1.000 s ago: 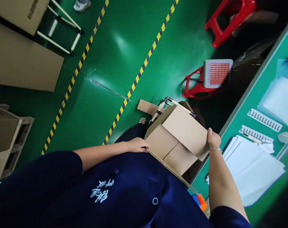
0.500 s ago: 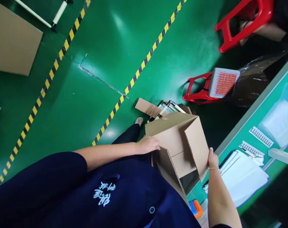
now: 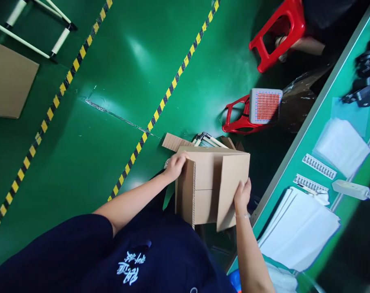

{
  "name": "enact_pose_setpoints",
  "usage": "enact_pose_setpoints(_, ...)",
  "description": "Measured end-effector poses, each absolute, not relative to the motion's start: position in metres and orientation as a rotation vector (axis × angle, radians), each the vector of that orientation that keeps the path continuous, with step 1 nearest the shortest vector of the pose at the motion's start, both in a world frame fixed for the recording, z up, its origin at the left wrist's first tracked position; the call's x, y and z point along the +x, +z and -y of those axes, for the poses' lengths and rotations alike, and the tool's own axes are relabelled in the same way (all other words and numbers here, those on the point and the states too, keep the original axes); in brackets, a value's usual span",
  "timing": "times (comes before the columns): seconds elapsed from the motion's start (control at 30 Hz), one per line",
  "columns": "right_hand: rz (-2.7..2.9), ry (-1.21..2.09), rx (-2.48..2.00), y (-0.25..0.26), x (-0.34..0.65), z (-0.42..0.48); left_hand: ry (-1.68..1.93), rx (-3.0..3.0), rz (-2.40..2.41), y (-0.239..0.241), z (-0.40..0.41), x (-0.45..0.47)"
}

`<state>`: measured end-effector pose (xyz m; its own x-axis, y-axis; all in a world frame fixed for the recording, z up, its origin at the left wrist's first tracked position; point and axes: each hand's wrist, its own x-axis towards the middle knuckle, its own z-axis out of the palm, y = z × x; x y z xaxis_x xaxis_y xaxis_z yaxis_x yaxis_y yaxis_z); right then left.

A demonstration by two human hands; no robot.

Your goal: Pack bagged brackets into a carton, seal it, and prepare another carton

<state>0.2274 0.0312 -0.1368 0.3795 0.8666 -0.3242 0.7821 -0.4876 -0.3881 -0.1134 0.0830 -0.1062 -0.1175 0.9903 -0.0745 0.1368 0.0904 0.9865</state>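
A brown cardboard box (image 3: 208, 185) with loose flaps is held in front of my dark blue jacket, above the green floor. My left hand (image 3: 175, 165) grips its upper left corner, fingers curled over the edge of the left flap. My right hand (image 3: 242, 195) is closed on the right flap, which stands swung inward. Both forearms are bare. The inside of the box is hidden by the flaps.
A green workbench (image 3: 304, 118) runs along the right with stacks of white sheets (image 3: 298, 230), white strips (image 3: 318, 166) and a black device (image 3: 366, 77). Two red stools (image 3: 275, 34) stand on the floor; one carries a grey pad (image 3: 265, 106). Yellow-black floor stripes (image 3: 163, 99), flat cardboard (image 3: 7, 79) at left.
The box has turned and swung left in front of me. My left hand rose to its upper corner, my right hand came inward with the right flap. The view tilted slightly.
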Motion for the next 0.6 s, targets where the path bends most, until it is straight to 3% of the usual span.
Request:
enact_pose_setpoints(0.23, 1.83, 0.447, -2.391, -0.148, 0.199, -0.045, 1.112, 1.194, -1.754, -0.114, -0.074, -0.086)
enact_pose_setpoints(0.47, 1.883, 0.463, -2.295, -0.146, 0.206, -0.041, 0.2, 2.052, -1.534, -0.12, -0.074, -0.012)
enact_pose_setpoints(0.6, 2.058, 0.67, -2.14, -0.136, 0.184, -0.024, 0.047, 2.12, -1.571, -0.127, -0.084, 0.005)
